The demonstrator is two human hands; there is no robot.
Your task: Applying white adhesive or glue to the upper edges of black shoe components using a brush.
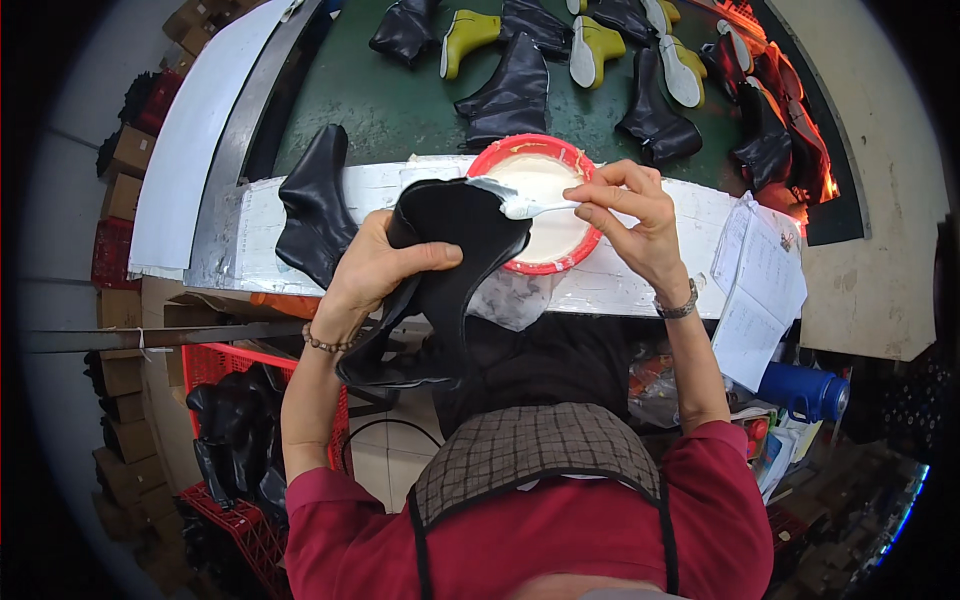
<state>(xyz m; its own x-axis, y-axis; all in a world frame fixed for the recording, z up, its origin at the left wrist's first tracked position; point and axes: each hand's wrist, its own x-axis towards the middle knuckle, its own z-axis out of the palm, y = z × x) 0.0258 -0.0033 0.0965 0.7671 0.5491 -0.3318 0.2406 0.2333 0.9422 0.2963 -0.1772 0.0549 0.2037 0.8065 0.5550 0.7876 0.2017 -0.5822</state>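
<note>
My left hand (382, 265) grips a black boot upper (440, 225), its thumb over the dark inner side. A small white brush (548, 208) is pinched in my right hand (638, 212). Its tip, coated in white paste, touches the upper's right edge, where a whitish smear shows. Beneath the brush stands a red bowl (543, 268) of creamy white paste (553, 235). To the left of my left hand, a black boot upper (315, 205) lies on the white bench edge (690, 215).
Several black boots (510, 90) and yellow boots with pale soles (597, 50) lie on the green surface (390, 110). A red glow lights the boots at far right. Paper sheets (755, 290) hang over the bench edge above a blue flask (803, 392). A red crate (205, 365) holds black boots.
</note>
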